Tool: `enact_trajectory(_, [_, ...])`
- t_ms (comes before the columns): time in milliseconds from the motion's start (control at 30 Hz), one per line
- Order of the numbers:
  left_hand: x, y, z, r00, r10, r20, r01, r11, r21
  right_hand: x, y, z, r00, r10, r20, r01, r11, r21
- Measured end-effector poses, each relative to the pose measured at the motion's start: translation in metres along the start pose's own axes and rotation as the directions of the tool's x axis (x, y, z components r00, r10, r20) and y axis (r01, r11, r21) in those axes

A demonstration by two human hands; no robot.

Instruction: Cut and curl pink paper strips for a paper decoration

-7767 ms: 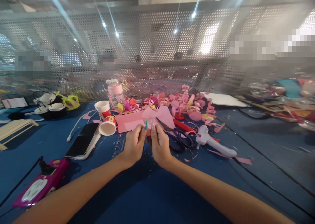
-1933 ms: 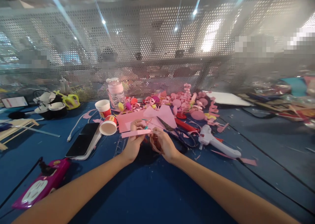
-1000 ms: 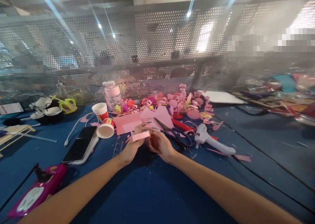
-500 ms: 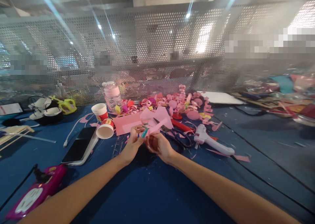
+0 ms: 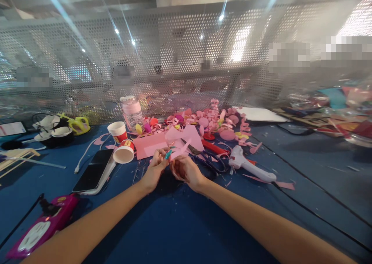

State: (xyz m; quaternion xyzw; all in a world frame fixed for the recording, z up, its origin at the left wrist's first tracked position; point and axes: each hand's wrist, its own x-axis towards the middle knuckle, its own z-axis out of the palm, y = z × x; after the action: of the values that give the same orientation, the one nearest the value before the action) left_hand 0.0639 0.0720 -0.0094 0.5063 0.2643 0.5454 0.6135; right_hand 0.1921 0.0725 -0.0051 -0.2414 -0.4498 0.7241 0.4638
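Both my hands meet over the blue table, fingers pinched round a pink paper strip [image 5: 182, 149] and a thin teal stick [image 5: 168, 154]. My left hand [image 5: 154, 169] grips the teal stick with the strip's near end wound on it. My right hand [image 5: 186, 171] pinches the strip, whose free end points up and to the right. Just behind them lie pink paper sheets [image 5: 151, 144].
Black-handled scissors [image 5: 207, 159] and a white glue gun [image 5: 250, 167] lie to the right. Two paper cups [image 5: 120, 142], a phone [image 5: 93, 172] and a magenta power strip [image 5: 40, 227] are to the left. Pink paper curls [image 5: 215, 120] and a pink bottle [image 5: 131, 111] stand before a perforated metal screen [image 5: 180, 59].
The pink strip was held flat between both hands; it has been turned and wound onto the teal stick, its free end now pointing up-right. My hands stayed in place.
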Motion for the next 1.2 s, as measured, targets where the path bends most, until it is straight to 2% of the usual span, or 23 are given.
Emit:
enact_trajectory(133, [0.001, -0.001, -0.001, 1.0, 0.004, -0.007, -0.004, 1.0, 0.025, -0.001, 0.002, -0.001, 1.0, 0.021, 0.006, -0.021, 0.999, -0.033])
enact_trajectory(267, [0.002, -0.007, -0.004, 0.997, -0.021, -0.076, 0.026, 0.998, 0.062, -0.003, 0.0, 0.002, 1.0, 0.024, -0.002, -0.024, 0.996, -0.082])
enact_trajectory(433, [0.002, -0.008, -0.007, 0.986, -0.056, -0.157, 0.09, 0.971, 0.222, -0.006, -0.001, 0.004, 1.0, 0.012, -0.016, -0.014, 0.994, -0.111])
enact_trajectory(533, [0.003, -0.004, -0.005, 0.992, -0.044, -0.117, 0.076, 0.954, 0.289, -0.006, 0.0, 0.005, 0.999, -0.006, -0.033, 0.002, 0.994, -0.109])
enact_trajectory(633, [0.005, 0.0, -0.004, 0.999, -0.041, -0.027, 0.047, 0.947, 0.317, -0.005, 0.001, 0.003, 0.999, 0.016, -0.037, -0.021, 0.993, -0.113])
enact_trajectory(733, [0.006, 0.002, -0.003, 0.998, -0.057, 0.02, 0.05, 0.964, 0.262, -0.004, 0.003, -0.002, 0.999, 0.009, 0.031, -0.005, 0.99, -0.144])
enact_trajectory(833, [0.005, 0.003, -0.002, 0.999, -0.042, -0.008, 0.043, 0.984, 0.171, -0.003, 0.005, -0.005, 0.992, -0.003, 0.124, 0.024, 0.986, -0.164])
enact_trajectory(867, [0.004, 0.004, -0.001, 0.999, -0.039, -0.006, 0.04, 0.986, 0.16, -0.003, 0.006, -0.005, 0.993, -0.01, 0.119, 0.029, 0.986, -0.164])
enact_trajectory(1033, [0.001, 0.005, 0.0, 0.996, -0.058, 0.072, 0.045, 0.983, 0.179, -0.004, 0.006, 0.002, 0.992, -0.081, -0.101, 0.056, 0.971, -0.231])
enact_trajectory(1200, [-0.001, 0.004, -0.001, 0.997, -0.032, 0.066, 0.023, 0.99, 0.136, -0.006, 0.003, 0.015, 0.964, -0.108, -0.243, 0.052, 0.973, -0.226])
